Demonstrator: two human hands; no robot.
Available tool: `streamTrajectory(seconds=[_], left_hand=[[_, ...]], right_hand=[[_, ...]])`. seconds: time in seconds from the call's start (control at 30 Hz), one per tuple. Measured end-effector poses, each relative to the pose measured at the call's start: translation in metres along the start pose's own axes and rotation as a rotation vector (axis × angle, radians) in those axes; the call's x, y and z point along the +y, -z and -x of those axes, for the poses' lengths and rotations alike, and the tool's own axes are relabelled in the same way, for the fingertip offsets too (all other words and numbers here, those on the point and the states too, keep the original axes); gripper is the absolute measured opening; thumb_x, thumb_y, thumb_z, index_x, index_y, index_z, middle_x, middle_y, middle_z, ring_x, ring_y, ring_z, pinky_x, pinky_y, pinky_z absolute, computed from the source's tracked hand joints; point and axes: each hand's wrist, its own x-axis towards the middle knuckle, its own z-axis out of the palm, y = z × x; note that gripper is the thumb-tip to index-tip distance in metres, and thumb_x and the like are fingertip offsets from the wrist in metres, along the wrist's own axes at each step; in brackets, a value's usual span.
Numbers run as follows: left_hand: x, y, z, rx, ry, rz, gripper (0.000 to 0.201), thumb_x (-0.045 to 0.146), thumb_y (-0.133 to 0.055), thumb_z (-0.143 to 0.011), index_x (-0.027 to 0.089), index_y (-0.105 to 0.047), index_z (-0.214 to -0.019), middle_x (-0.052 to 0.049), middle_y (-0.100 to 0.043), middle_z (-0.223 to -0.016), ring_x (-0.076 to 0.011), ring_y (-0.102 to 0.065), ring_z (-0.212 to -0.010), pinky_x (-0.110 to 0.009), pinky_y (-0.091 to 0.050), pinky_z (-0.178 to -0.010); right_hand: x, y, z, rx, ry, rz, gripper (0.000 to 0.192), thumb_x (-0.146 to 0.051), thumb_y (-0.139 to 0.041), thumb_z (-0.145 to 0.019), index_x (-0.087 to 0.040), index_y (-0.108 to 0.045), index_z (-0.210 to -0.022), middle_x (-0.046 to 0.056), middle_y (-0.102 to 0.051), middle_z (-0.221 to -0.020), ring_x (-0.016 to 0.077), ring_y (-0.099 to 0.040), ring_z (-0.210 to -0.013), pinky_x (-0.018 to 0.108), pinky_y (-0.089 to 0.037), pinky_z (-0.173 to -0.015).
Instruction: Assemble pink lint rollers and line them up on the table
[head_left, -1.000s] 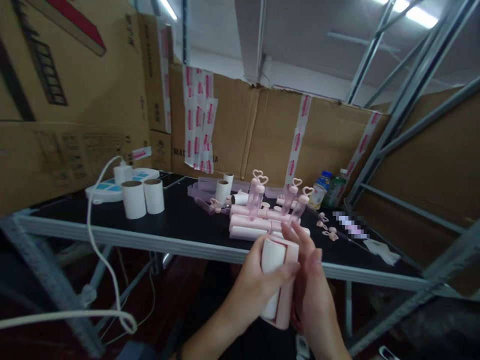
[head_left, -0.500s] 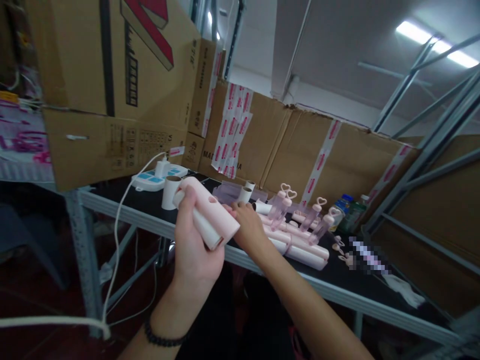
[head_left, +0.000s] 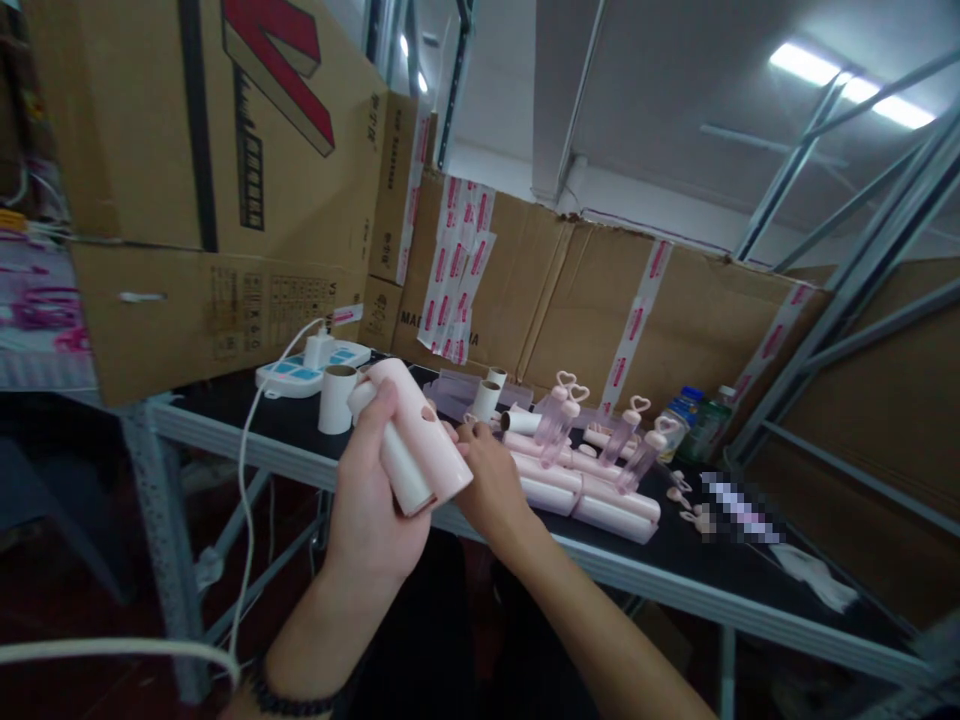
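Observation:
My left hand is wrapped round a pale pink plastic casing with a round hole in its side and a white cylinder along it. It is tilted up above the table's front edge. Close against the casing's right side is my right hand, its fingers curled and partly hidden behind it. What they hold, if anything, is hidden. Right of that hand lie pink-and-white casings, with clear pink tubes topped by heart-shaped loops standing on them. A white cardboard tube stands left of my left hand.
A power strip with a white cable is on the table's left. More white tubes stand behind my right hand. Bottles and small pink parts sit at the right. Cardboard walls enclose the back.
The view has shifted slightly. My left hand has turned the casing a little more upright. My right hand stays beside it, fingers still curled.

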Motion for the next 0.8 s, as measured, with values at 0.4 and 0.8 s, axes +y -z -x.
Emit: streamTrajectory(seconds=[0.4,0.8], left_hand=[[-0.023,0.0,0.01,-0.303,0.085,-0.498,0.048,0.044,-0.087,-0.076,0.021,-0.06,-0.109,-0.001,-0.069,-0.077,-0.019,-0.067,-0.057,-0.028,-0.059,-0.047],[-0.051,-0.003,0.024,-0.439,0.235,-0.525,0.042,0.044,-0.085,-0.079,0.022,-0.061,-0.105,-0.004,-0.07,-0.074,-0.0207,-0.068,-0.055,-0.031,-0.059,-0.05]], right_hand=[[0.052,0.109,0.154,0.516,-0.388,-0.675,0.027,-0.044,-0.07,-0.097,-0.025,-0.07,-0.116,-0.001,-0.071,-0.079,0.0144,-0.068,-0.074,0.022,-0.055,-0.068],[0.048,0.111,0.161,0.491,-0.41,-0.77,0.02,-0.038,-0.072,-0.097,-0.027,-0.071,-0.114,0.0,-0.072,-0.083,0.0138,-0.069,-0.073,0.021,-0.058,-0.067]])
